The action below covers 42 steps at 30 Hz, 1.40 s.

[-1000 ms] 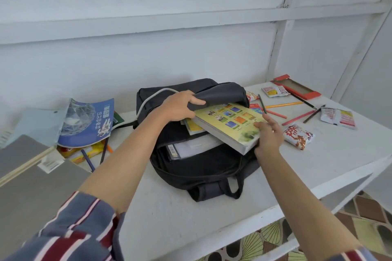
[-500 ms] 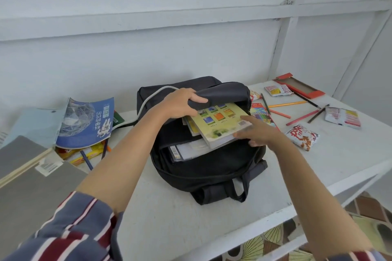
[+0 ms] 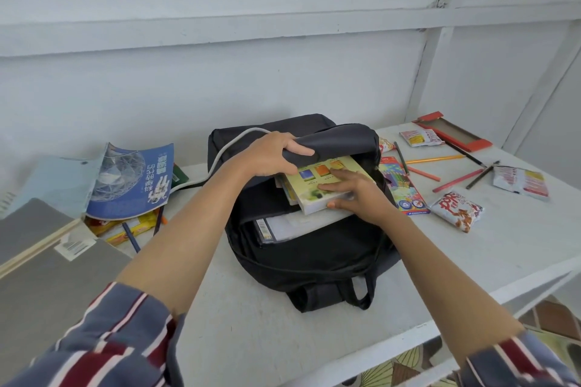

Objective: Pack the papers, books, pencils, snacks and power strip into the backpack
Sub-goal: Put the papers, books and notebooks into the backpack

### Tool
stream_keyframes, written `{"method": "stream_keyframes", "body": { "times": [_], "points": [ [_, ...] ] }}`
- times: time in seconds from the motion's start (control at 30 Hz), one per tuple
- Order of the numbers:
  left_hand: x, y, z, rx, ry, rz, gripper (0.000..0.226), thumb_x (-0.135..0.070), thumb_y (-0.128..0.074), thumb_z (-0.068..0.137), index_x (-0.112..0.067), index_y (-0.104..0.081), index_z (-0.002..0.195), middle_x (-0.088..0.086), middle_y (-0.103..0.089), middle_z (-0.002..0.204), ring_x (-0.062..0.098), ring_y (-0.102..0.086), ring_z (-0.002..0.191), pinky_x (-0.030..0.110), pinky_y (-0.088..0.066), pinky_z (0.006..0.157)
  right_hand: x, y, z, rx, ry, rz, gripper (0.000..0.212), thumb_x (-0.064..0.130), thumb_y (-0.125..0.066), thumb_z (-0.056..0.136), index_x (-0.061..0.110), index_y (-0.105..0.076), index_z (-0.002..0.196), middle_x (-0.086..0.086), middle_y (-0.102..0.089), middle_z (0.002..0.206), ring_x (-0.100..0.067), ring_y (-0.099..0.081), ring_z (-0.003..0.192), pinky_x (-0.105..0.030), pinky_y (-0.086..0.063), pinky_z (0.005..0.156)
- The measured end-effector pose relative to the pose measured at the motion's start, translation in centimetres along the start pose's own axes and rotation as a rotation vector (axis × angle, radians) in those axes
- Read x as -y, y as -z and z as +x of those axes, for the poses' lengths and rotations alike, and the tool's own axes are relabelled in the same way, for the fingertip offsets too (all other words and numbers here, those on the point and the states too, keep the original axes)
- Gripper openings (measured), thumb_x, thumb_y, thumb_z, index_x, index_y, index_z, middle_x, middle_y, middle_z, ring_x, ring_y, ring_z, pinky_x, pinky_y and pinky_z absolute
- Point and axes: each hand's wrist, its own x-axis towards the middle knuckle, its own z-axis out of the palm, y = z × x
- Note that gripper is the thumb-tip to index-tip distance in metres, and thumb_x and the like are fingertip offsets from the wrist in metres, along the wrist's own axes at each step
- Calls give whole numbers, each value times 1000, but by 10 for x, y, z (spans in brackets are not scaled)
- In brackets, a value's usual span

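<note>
One black backpack [image 3: 314, 258] lies on the white table [image 3: 283, 339], mouth open toward the camera. The left hand [image 3: 270, 154] grips the backpack's upper flap, fingers curled over its edge and thumb along the front, holding it raised. The right hand [image 3: 361, 195] rests on one yellow book [image 3: 311, 193]: fingers laid straight across the cover, thumb against the near edge, nothing clasped. The yellow book sits partly inside the opening, its far end under the flap and its near end outside. Beneath it inside are one second book [image 3: 287, 195], only its edge visible, and one clear folder [image 3: 292, 225] with a barcode label. One white cable [image 3: 226, 148] runs over the backpack's left shoulder and down to the table. To the right of the backpack are one coloured-pencil box [image 3: 405, 192], touching or just beside the bag, six loose pencils [image 3: 435, 159], three snack packets [image 3: 456, 210] in plain sight, a fourth small packet [image 3: 385, 144] partly hidden at the bag's rim, and one red tray [image 3: 452, 130] by the wall. To the left are one blue book [image 3: 132, 182] lying over one yellow packet [image 3: 125, 229], and at least two pencils there [image 3: 131, 237].
</note>
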Motion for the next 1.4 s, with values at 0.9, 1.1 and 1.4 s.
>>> {"method": "stream_keyframes", "body": {
  "times": [0.9,1.1,1.4],
  "points": [
    [1,2,-1,43,-24,-21,54,-25,-79,71,-28,-61,122,0,-38,147,18,-32,137,36,-23,114,-6,-17,36,-89,-39,-164,42,41,-64,84,41,-55,125,0,-45,143,-17,-31,137,-34,-13,114],
    [5,-1,-1,62,-12,-51,53,-27,-80,70,-34,-62,119,-1,-35,149,19,-30,138,43,-22,115,-2,-16,32,-60,-28,-218,43,40,-61,87,37,-52,129,0,-43,144,-18,-31,137,-35,-12,115],
    [2,-15,-19,134,7,-52,35,-19,-73,78,-28,-67,112,-2,-40,143,14,-34,132,24,-21,104,15,13,-4,-165,0,322,24,12,-72,80,17,-72,103,3,-70,100,-1,-63,91,-9,-47,86]
  ]
}}
